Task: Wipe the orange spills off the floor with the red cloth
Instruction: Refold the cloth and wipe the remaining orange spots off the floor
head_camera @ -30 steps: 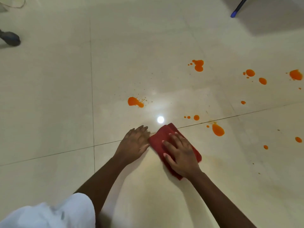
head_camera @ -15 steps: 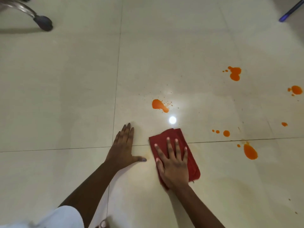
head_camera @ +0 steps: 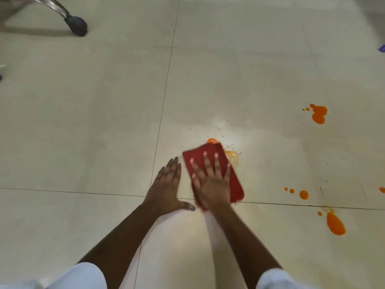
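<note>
A folded red cloth (head_camera: 235, 184) lies flat on the cream tile floor (head_camera: 104, 122). My right hand (head_camera: 211, 180) presses down on it with fingers spread. The cloth's far edge covers most of an orange spill (head_camera: 212, 140), and a pale orange smear (head_camera: 233, 157) shows beside its right edge. My left hand (head_camera: 166, 184) rests flat on the floor just left of the cloth, holding nothing. More orange spills lie to the right: a blob (head_camera: 318, 115) further away, small drops (head_camera: 303, 194), and a long drop (head_camera: 335, 224) nearer to me.
A chair leg with a black castor (head_camera: 76, 25) stands at the far left. A blue object (head_camera: 382, 53) shows at the right edge. Tile joints cross the floor under my hands.
My right hand has pushed the cloth forward onto the nearest orange spill, smearing it. The view has shifted, so the chair castor appears larger. My left hand stays flat on the floor.
</note>
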Demonstrator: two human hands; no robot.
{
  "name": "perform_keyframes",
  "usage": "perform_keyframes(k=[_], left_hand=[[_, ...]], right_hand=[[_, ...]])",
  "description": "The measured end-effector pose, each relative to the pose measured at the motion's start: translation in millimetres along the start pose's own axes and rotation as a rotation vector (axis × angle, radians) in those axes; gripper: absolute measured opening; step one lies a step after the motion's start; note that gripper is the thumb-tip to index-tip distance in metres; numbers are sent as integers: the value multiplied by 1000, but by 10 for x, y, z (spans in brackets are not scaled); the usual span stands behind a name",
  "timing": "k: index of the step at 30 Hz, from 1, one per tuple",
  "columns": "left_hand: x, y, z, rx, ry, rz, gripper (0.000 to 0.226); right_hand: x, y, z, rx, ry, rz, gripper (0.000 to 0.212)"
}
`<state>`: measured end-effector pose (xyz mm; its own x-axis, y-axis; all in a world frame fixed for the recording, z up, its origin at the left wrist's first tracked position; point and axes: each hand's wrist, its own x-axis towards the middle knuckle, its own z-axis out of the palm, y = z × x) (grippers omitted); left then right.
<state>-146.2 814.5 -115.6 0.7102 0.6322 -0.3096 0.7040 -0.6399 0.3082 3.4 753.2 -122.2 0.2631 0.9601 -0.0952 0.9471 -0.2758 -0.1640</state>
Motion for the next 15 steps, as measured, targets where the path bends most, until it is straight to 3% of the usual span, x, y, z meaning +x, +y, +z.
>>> perform_keyframes(k=[3,5,7,11,15], left_hand=[[-1,4,-13,16,1,-3,147],[11,2,4,18,-1,-13,146],[24,4,18,33,3,-7,145],[40,-9,14,65,-5,-6,139],[33,-17,6,78,-8,-20,139]], right_hand=[[369,482,-134,33,-66,239,50],[139,550,-98,78,23,429,51],[-138,214,-63,83,58,396,56],[437,-116,-81,5,-61,-5,50],[969,563,-249,27,-55,324,50]])
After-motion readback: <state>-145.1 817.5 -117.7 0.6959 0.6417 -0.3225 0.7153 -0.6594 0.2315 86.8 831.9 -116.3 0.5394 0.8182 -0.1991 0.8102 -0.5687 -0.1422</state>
